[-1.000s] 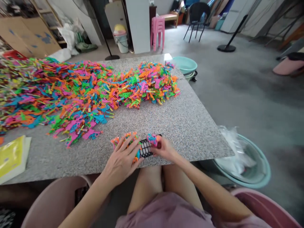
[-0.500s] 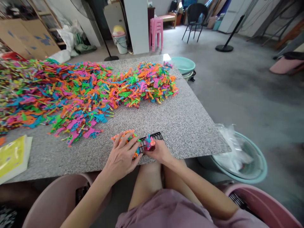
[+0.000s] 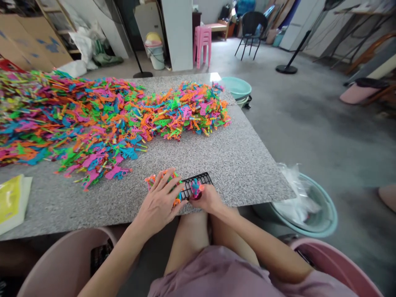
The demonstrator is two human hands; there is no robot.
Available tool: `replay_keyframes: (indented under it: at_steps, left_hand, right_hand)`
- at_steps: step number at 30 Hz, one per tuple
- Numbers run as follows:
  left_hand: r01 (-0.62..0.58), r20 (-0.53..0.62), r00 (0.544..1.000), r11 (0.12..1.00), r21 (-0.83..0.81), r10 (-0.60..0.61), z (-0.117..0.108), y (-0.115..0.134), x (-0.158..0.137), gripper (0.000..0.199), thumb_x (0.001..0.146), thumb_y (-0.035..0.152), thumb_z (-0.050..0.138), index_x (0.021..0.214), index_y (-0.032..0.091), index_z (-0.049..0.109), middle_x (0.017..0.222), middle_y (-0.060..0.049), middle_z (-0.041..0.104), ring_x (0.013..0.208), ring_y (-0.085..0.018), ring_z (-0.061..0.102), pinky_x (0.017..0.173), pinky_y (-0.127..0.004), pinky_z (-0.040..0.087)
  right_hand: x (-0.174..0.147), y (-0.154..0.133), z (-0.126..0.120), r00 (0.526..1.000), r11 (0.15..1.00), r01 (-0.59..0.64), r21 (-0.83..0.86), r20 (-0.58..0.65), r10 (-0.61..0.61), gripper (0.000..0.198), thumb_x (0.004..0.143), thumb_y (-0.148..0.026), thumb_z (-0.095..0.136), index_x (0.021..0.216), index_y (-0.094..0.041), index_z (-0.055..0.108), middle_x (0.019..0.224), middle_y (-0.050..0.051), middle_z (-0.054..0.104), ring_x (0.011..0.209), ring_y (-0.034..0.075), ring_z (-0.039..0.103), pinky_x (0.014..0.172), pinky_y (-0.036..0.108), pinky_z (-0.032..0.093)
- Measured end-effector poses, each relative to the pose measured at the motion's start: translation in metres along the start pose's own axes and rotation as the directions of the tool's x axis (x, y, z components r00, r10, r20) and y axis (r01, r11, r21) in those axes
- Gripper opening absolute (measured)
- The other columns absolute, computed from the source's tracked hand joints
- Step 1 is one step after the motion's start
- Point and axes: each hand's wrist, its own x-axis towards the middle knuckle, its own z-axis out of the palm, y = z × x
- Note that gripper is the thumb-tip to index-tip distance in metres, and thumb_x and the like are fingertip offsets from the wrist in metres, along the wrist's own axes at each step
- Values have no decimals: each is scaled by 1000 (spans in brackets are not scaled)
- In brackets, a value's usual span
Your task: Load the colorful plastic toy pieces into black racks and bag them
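A black plastic grid rack [image 3: 202,178] lies near the table's front edge, with its right part showing bare slots. Colourful small plastic toys [image 3: 168,176] stand packed in the left part. My left hand [image 3: 159,198] rests over them, fingers spread, with the thumb at the near side by the rack. My right hand [image 3: 208,198] is closed around a small bunch of pink and blue plastic toys [image 3: 196,186], upright over the rack's middle; its lower end is hidden by the fingers. Farther back, a long heap of similar toys [image 3: 105,111], several looking like tiny toy guns, covers the table.
The speckled stone table [image 3: 241,165] ends just before my knees. A yellow packet [image 3: 10,198] lies at left. Pink tubs [image 3: 62,260] stand below at both sides. To the right is a green basin [image 3: 328,218] with clear plastic bags [image 3: 297,198]; another basin [image 3: 236,86] stands beyond.
The view has shifted slightly. My right hand has tilted the pink and blue toys a little, showing more blue on top, while my left hand stays over the packed toys.
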Motion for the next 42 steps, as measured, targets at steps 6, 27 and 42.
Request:
replay_keyframes:
  at_steps: [6, 27, 42]
  left_hand:
    - [-3, -2, 1000, 1000, -28, 3, 0, 1, 0, 26, 95, 32, 53, 112, 15, 64, 130, -14, 57, 145, -36, 26, 116, -60, 27]
    - [-47, -136, 988, 986, 158, 69, 15, -3, -6, 34, 88, 30, 61, 121, 25, 63, 135, -8, 57, 138, -35, 38, 106, -53, 45]
    - [-57, -114, 991, 985, 163, 76, 6, 1, 0, 33, 83, 29, 66, 115, 23, 64, 129, -6, 63, 133, -37, 45, 102, -57, 48]
  right_hand:
    - [-2, -3, 4, 999, 998, 39, 52, -31, -37, 6, 72, -22, 64, 69, -18, 60, 61, -2, 61, 56, 12, 53, 55, 22, 34]
    - [172, -26, -92, 844, 825, 101, -556, -392, -367, 76, 79, -10, 66, 148, -20, 36, 155, 22, 30, 141, 39, 30, 111, 59, 28]
    - [211, -10, -106, 754, 449, 367, -815, -23, -656, 43, 96, -10, 31, 134, -9, 52, 137, 26, 52, 132, 36, 45, 102, 62, 37]
